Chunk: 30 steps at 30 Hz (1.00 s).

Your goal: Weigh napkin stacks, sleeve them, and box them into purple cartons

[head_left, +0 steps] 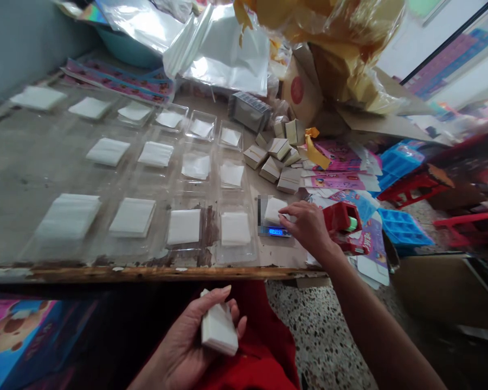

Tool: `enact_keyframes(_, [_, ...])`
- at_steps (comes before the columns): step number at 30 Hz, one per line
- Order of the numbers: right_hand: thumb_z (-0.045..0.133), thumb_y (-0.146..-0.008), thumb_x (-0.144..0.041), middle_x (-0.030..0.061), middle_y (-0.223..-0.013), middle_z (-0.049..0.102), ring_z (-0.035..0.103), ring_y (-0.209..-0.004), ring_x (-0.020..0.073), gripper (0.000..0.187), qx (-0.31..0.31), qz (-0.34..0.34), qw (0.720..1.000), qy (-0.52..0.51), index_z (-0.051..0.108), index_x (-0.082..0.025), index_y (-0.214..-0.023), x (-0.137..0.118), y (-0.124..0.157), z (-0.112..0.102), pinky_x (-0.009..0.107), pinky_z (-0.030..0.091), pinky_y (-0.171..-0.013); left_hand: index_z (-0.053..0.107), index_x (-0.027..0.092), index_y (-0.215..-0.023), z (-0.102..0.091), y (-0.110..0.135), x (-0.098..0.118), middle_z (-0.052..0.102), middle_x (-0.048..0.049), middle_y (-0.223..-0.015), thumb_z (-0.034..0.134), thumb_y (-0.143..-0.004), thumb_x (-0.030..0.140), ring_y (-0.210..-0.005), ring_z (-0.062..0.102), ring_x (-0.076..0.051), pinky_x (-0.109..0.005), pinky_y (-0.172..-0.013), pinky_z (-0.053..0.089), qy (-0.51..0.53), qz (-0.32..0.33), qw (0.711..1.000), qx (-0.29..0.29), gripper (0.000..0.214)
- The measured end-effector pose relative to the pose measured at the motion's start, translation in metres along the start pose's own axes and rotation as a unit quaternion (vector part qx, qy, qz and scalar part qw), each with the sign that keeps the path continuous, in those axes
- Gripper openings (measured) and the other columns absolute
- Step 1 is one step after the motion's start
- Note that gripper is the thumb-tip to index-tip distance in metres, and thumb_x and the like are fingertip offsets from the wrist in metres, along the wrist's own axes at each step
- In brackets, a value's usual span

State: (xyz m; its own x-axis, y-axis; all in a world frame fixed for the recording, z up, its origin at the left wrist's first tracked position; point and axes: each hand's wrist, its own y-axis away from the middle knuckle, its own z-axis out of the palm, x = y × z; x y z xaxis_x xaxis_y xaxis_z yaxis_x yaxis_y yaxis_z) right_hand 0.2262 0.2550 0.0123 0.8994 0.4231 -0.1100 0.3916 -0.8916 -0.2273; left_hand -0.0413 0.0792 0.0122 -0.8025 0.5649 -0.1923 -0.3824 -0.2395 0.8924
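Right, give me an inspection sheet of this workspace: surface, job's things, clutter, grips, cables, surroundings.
Surface: table, worn, front edge chipped.
Job's things: white stacks in clear trays; another stack on a lit scale.
Clutter: banded bundles, red tape dispenser.
Grips: left grip holds a thick white wad; right grip touches the scale's stack.
Cables: nothing seen.
Surroundings: speckled floor, blue moulded trays.

Watching remotely, I see my bare left hand (189,327) low in view, thumb on top, fingers curled in a grip. My bare right forearm (361,292) stretches forward, the bare right hand (309,221) palm-down, fingers bent.
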Motion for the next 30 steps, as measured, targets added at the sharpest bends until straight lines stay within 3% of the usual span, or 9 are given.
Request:
enact_keyframes(8, [0.071, -0.088, -0.028, 0.0058, -0.094, 0.079, 0.066, -0.089, 0.0252, 0.009, -0.058, -0.04, 0.993, 0.096, 0.078, -0.023, -0.093, -0.0077, -0.0034, 0.0068, 0.04, 0.03, -0.082, 0.062, 0.015, -0.102, 0.0035, -0.0053, 0.0033, 0.071, -0.0055, -0.084, 0.074, -0.082, 0.005, -0.07, 0.074, -0.02, -0.05, -0.082, 0.064, 0.008, -0.021, 1.0, -0.007, 0.025])
enact_keyframes(16, [0.07, -0.086, -0.021, 0.0018, -0.09, 0.079, 0.066, -0.078, 0.0193, 0.008, -0.055, -0.045, 0.995, 0.063, 0.077, -0.024, -0.085, -0.0049, -0.003, 0.0079, 0.039, 0.026, -0.082, 0.062, 0.015, -0.1, 0.0051, -0.0063, 0.0053, 0.07, -0.0054, -0.085, 0.077, -0.079, 0.004, -0.071, 0.073, -0.019, -0.05, -0.082, 0.064, 0.006, -0.013, 1.0, 0.007, 0.029])
enact_keyframes(30, [0.066, -0.088, -0.027, 0.0031, -0.09, 0.078, 0.064, -0.078, 0.0196, 0.013, -0.043, -0.047, 0.997, 0.036, 0.078, -0.024, -0.083, -0.0019, -0.0018, 0.0095, 0.041, 0.026, -0.091, 0.062, 0.016, -0.096, 0.0068, -0.0085, 0.0014, 0.07, -0.0048, -0.084, 0.081, -0.074, 0.003, -0.07, 0.072, -0.019, -0.052, -0.084, 0.062, 0.005, -0.003, 1.0, 0.024, 0.032])
